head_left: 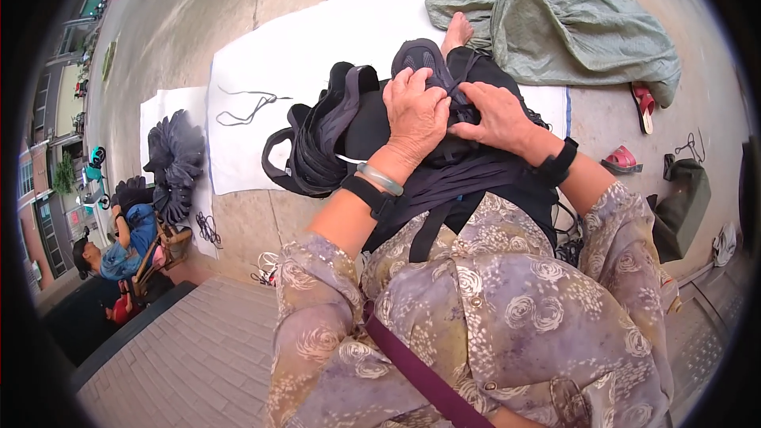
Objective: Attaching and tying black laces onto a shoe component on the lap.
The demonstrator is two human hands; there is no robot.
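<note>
A dark grey shoe upper (pixel 418 54) with mesh panels lies over my lap, its rounded toe pointing away from me. My left hand (pixel 414 115) is closed on it, fingers bent and pressed to the dark material. On its other side my right hand (pixel 501 117) grips the edge, thumb and fingers curved toward the left hand. What lies between the fingertips is hidden. Left of my hands, a stack of similar dark uppers (pixel 329 131) is bunched against my leg. My bare foot (pixel 457 32) shows beyond the upper.
A white sheet (pixel 277 47) covers the ground, with a loose dark cord (pixel 252 105) on it. A green-grey tarp (pixel 571 24) lies crumpled at the far right. Red sandals (pixel 621 160) and a dark bag (pixel 682 210) are at right. A person (pixel 131 242) sits at left by a dark pile (pixel 174 158).
</note>
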